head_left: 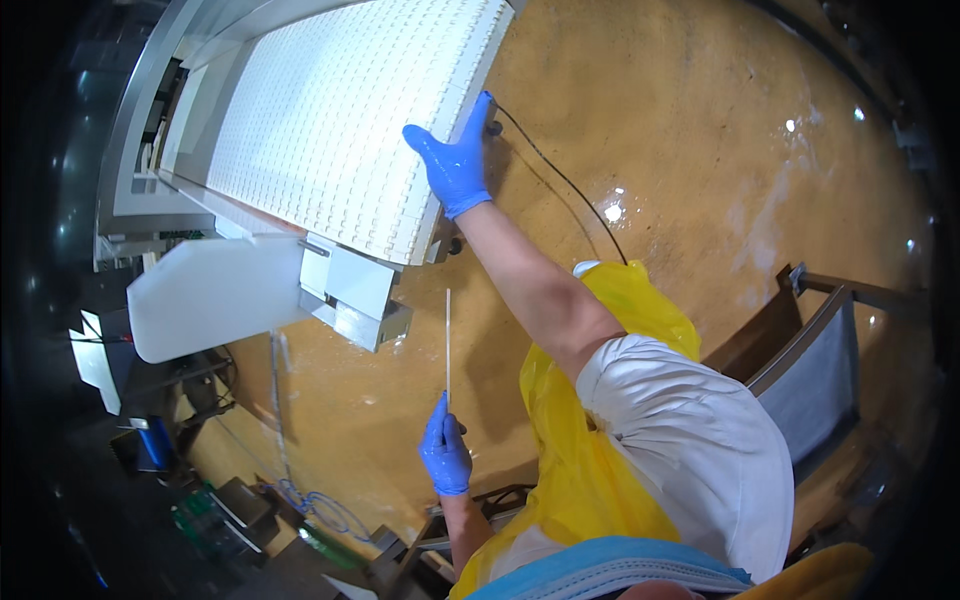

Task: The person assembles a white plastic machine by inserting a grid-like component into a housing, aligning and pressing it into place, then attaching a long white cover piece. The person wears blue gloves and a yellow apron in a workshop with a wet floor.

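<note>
A white modular conveyor belt (330, 120) with rows of small raised links slopes across the upper left. My right hand (457, 172), in a blue glove, lies at the belt's right edge. Its thumb points in over the belt and its forefinger stretches along the side; the remaining fingers are hidden. Lower down, my left hand (446, 455), also in a blue glove, is closed round one end of a thin straight pale strip (448, 340). The strip points away from me, apart from the conveyor. It is too narrow to tell whether it is a blade seen edge-on.
A white rounded panel (215, 297) and metal box (352, 290) project from the conveyor's near end. A black cable (560, 172) trails over the wet tan floor (690, 130). Right stands a metal-framed cart (820, 370); blue hose (325, 510) coils lower left. My yellow apron (575, 460) hangs below me.
</note>
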Demonstrator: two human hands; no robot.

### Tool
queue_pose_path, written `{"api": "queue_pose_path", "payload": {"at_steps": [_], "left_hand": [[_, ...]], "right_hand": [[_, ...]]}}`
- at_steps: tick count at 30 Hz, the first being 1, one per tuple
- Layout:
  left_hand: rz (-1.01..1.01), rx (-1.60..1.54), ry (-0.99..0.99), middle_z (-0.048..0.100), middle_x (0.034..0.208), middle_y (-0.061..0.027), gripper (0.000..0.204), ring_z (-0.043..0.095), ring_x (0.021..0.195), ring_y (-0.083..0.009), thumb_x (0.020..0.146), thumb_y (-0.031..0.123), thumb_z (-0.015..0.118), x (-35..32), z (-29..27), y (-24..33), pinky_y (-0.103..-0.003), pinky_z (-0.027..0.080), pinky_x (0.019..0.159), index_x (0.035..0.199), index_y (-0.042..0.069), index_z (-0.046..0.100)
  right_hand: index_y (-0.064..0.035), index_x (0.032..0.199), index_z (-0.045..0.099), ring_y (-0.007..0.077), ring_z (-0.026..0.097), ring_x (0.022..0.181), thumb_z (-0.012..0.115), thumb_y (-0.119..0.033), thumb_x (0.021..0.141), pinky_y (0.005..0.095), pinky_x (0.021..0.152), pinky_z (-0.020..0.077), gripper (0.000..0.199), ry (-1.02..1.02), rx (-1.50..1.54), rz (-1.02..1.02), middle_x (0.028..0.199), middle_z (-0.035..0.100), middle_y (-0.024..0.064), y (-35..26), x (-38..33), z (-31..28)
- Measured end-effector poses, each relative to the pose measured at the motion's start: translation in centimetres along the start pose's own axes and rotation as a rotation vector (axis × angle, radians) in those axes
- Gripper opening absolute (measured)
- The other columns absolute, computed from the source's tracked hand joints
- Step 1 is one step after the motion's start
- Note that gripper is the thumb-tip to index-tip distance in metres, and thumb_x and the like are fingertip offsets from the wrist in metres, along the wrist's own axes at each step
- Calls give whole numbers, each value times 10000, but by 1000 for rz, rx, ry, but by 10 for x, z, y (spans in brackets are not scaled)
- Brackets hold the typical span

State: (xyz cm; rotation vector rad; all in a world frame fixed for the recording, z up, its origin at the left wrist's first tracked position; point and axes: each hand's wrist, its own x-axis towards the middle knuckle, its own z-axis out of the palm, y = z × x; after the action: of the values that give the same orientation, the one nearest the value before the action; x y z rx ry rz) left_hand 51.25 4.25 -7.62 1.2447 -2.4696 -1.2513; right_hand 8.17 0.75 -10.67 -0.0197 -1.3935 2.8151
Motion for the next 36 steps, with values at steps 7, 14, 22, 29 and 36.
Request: {"api": "queue_pose_path", "payload": {"at_steps": [7, 14, 22, 29, 36], "left_hand": [[38, 151, 84, 622, 805, -83, 385, 587, 698, -160, 1026, 5, 555, 10, -4, 17, -303, 502, 668, 1386, 39, 688], [174, -67, 198, 590, 771, -109, 448, 599, 674, -213, 981, -42, 601, 41, 6, 1, -335, 513, 667, 1385, 124, 703], [255, -25, 178, 569, 771, -118, 495, 583, 660, -275, 961, -3, 672, 62, -15, -16, -367, 507, 639, 1392, 237, 703], [247, 8, 131, 562, 767, -106, 487, 588, 648, -267, 968, 21, 676, 66, -34, -14, -359, 509, 623, 1388, 267, 705], [241, -15, 112, 507, 768, -81, 481, 518, 666, -192, 966, -30, 660, 75, -36, -6, -304, 472, 645, 1383, 205, 714]], "right_hand": [[37, 1668, -9, 326, 444, 1439, 922, -207, 782, 365, 1184, 401, 1308, 72, -427, 25, 1624, 343, 276, 5, -10, 7], [-3, 1575, 317, 268, 530, 1321, 671, -229, 1003, 427, 1125, 466, 710, -211, 42, -27, 1462, 523, 165, 2, -10, 7], [37, 1300, 629, 222, 631, 1118, 502, -121, 1037, 398, 935, 552, 332, -393, -1026, -805, 1235, 676, 140, 12, 33, -40], [40, 1104, 746, 263, 696, 926, 515, -124, 1022, 443, 849, 562, 294, -517, -1107, -762, 1026, 749, 186, -22, -3, -2], [72, 1087, 738, 174, 696, 886, 495, -103, 1030, 355, 752, 574, 305, -552, -653, -434, 972, 758, 126, -18, -3, 3]]}}
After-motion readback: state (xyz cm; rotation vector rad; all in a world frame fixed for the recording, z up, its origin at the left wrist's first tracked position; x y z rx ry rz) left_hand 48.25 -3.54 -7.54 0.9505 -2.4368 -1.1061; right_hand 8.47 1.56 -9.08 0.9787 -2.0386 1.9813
